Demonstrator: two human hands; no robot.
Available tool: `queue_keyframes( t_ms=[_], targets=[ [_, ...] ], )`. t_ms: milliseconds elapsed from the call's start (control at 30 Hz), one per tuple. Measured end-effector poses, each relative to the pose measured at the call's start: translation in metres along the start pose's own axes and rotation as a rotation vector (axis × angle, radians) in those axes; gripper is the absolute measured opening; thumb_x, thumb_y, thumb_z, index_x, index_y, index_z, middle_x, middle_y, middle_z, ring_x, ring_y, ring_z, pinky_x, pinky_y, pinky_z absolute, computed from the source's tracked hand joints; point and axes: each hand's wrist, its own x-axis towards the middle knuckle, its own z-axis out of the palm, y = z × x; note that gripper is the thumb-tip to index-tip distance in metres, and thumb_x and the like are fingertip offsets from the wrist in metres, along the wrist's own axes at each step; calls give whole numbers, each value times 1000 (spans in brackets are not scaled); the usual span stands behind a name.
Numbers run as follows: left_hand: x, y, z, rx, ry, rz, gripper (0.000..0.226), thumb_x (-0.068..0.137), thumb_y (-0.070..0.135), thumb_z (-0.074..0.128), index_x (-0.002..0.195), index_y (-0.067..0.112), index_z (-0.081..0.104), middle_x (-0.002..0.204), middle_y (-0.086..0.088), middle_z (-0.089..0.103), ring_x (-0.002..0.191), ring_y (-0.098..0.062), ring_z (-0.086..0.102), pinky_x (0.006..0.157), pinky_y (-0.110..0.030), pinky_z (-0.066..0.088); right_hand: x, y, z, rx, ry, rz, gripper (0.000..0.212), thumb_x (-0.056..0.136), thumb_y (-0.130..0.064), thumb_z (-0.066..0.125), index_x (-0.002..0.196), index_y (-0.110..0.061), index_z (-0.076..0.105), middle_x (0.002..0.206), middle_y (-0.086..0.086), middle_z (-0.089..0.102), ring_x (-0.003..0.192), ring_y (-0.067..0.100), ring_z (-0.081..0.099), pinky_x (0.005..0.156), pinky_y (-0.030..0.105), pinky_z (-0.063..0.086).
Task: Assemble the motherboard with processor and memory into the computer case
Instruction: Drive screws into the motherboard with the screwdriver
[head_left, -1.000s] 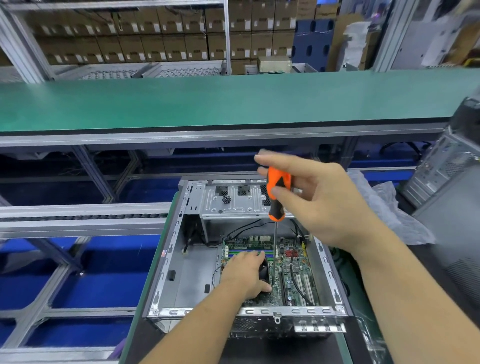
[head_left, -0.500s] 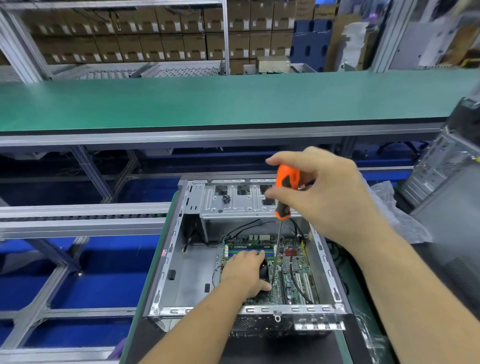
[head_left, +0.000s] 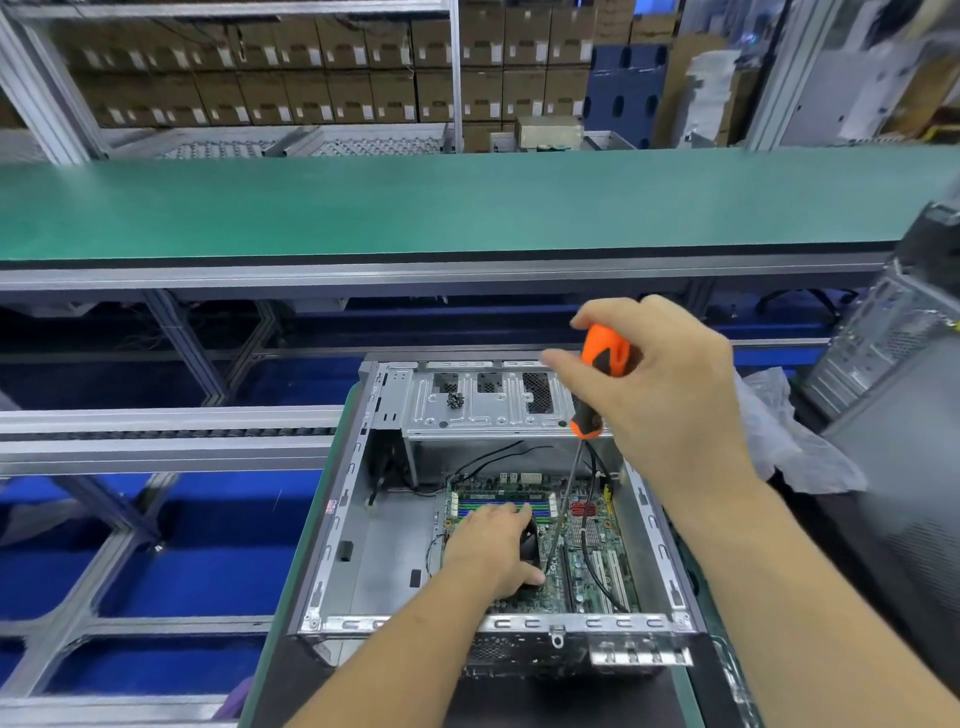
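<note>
Evidently the fastening step is in hand: the motherboard (head_left: 582, 561) already lies flat on the floor of the open computer case (head_left: 363, 545), low and centre in the frame, toward the case's right wall, with its coloured memory slots (head_left: 498, 506) at the far edge. The right hand (head_left: 670, 395) is clenched around the orange-and-black handle of a screwdriver (head_left: 597, 384), whose thin shaft slants down and left into the case; the tip reaches the board just beside the left thumb, though whether it is seated in a screw head is too small to tell. The left hand (head_left: 493, 556) lies palm-down over a black round part on the board, probably the processor cooler, fingers curved over its top, apparently steadying it. A small cluster of dark screws (head_left: 455, 400) sits on the drive cage (head_left: 483, 410) at the far end of the case. A crumpled plastic bag (head_left: 789, 441) lies at right of frame beside a second case (head_left: 893, 353). As a judgement, the next move calls for keeping the shaft square to the screw, turning with light downward pressure, and holding the left hand firm so nothing shifts under torque.
</note>
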Motion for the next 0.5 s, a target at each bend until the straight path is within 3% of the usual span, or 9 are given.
queue_keyframes(
  t_ms=[67,167,233,267,333,367,433,500],
  targets=[
    [0,0,0,-5,8,0,94,85,53,71,158,23,20,160,-1,30,147,-26,25,120,-44,23,0,3,0,-91,18,-43,31,85,-41,78,109,-23,73,78,-1,52,72,19,51,69,41,48],
    [0,-1,0,1,9,6,92,84,53,72,157,22,24,157,-2,35,144,-27,29,118,-45,27,-4,-1,-7,366,-356,-17,36,93,-28,64,126,-44,64,111,-17,61,98,5,63,84,28,54],
    [1,-1,0,3,10,9,91,84,53,72,156,21,25,156,-2,36,144,-27,30,118,-45,28,-6,-6,-9,547,-407,28,39,90,-20,63,116,-49,67,121,-11,68,107,9,68,83,26,57],
    [1,-1,0,0,12,10,92,84,53,71,157,21,24,157,-2,35,144,-27,29,118,-45,27,-6,-6,-8,493,-309,24,32,89,-20,69,109,-45,71,109,-4,73,98,18,71,80,33,59],
    [0,-1,1,-13,13,11,94,85,53,71,158,22,20,160,-1,30,147,-26,25,120,-44,24,-1,-3,-8,105,-55,-56,10,85,-25,79,94,-24,75,82,4,69,75,25,65,72,36,52],
    [0,-2,2,-17,11,11,94,85,52,71,158,22,19,161,-1,29,147,-26,23,121,-44,23,0,-2,-8,-73,42,-50,16,85,-29,80,87,-15,72,75,6,64,69,26,59,68,34,45],
    [0,-2,2,-14,15,16,94,85,53,71,158,22,20,160,-1,29,147,-26,24,121,-44,23,2,-6,-10,-212,78,-31,30,88,-33,76,77,-11,59,67,5,52,62,29,49,60,33,34],
    [1,-3,1,-30,28,19,90,83,53,72,155,22,27,155,-1,37,143,-27,32,118,-45,27,4,-11,-12,-359,-15,-79,34,95,-34,64,76,-16,41,64,-1,41,59,33,45,56,33,30]
  ],
)
